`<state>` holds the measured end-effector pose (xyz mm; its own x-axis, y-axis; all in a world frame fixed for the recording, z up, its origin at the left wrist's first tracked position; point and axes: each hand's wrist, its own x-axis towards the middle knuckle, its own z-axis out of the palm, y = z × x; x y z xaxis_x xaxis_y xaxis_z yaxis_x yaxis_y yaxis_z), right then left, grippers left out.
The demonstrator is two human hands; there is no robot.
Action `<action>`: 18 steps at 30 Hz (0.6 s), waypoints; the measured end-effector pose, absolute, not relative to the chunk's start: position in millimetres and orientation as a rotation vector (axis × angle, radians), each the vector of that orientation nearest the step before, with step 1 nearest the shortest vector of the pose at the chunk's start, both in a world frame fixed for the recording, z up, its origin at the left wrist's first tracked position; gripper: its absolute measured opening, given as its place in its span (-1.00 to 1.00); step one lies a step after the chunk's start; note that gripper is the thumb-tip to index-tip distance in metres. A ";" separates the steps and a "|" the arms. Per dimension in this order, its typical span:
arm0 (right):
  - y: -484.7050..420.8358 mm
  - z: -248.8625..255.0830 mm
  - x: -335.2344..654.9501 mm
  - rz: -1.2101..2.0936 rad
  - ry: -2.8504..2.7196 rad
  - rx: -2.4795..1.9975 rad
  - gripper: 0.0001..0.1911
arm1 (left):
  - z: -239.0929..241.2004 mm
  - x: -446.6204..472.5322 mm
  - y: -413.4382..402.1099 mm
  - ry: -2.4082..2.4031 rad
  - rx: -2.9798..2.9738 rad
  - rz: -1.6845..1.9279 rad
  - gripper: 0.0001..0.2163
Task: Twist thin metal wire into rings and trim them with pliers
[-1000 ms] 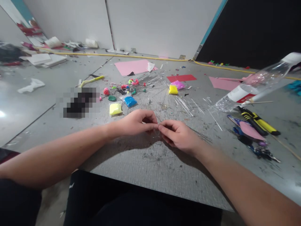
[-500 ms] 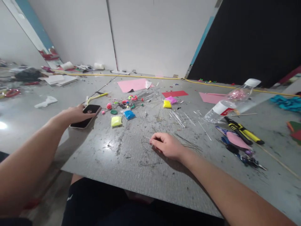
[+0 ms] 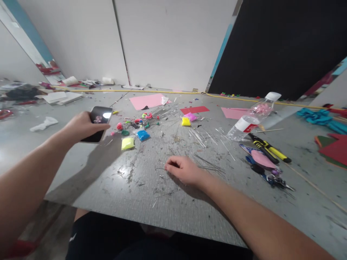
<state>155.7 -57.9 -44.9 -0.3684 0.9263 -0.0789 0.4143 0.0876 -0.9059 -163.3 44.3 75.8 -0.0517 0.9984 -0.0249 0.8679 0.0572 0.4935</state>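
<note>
Now, from your head camera, your left hand (image 3: 77, 127) has its grip clamped on a phone (image 3: 101, 116), thumb across the screen and the other fingers behind the far edge. The phone tilts up over the left side of the counter (image 3: 130, 202), with a small pinkish picture on its dark screen and a bright reflection near the top.

Your right hand (image 3: 183, 170) rests low at the middle of the counter, its grip together at thumb and index finger. You pinch a thin wire (image 3: 159, 168) there; its faint curve shows just left of your fingertips, and the rest is too fine to follow. Behind that hand, partly beside your wrist, lie several dark wires (image 3: 211, 167).

Between your hands and farther back, you have a pale yellow packet (image 3: 128, 143) with a blue packet (image 3: 142, 135) just beside it. Beyond these sit small colourful pieces (image 3: 148, 116), then a pink sheet (image 3: 146, 102). A bright yellow packet (image 3: 185, 122) touches a purple packet (image 3: 191, 116), near clear rods (image 3: 197, 138).

To your right, a clear bottle (image 3: 245, 124) with a white cap leans, and pliers (image 3: 271, 150) with black and yellow handles lie near a bunch of keys (image 3: 278, 180).
</note>
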 end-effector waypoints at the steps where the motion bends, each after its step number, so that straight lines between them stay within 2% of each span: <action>1: -59.3 -43.5 155.9 1.263 -1.870 -1.290 -0.83 | 76.9 -150.3 42.9 1.925 1.752 0.576 -0.59; 3: -62.7 -40.1 156.6 1.321 -1.950 -1.211 -0.84 | 71.1 -116.5 36.4 1.709 1.630 0.663 -0.56; 6: -67.3 -35.6 157.9 1.389 -2.070 -1.097 -0.86 | 43.9 -60.8 22.2 1.450 1.618 0.559 -0.62; 10: -69.4 -33.6 157.9 1.386 -2.120 -1.081 -0.85 | 2.8 -17.2 14.5 1.559 1.897 0.387 -0.49; 15: -68.4 -34.2 155.9 1.365 -2.101 -1.096 -0.84 | -12.8 -14.1 23.8 1.648 2.016 0.413 -0.28; 18: -67.9 -34.4 156.4 1.358 -2.111 -1.097 -0.85 | -15.7 -17.2 31.2 1.604 1.824 0.471 -0.33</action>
<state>156.4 -67.9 -34.4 -0.6122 0.7867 -0.0795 0.3983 0.2199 -0.8905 -17.2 31.2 -15.7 0.1852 0.9710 -0.1512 0.7353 -0.0348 0.6769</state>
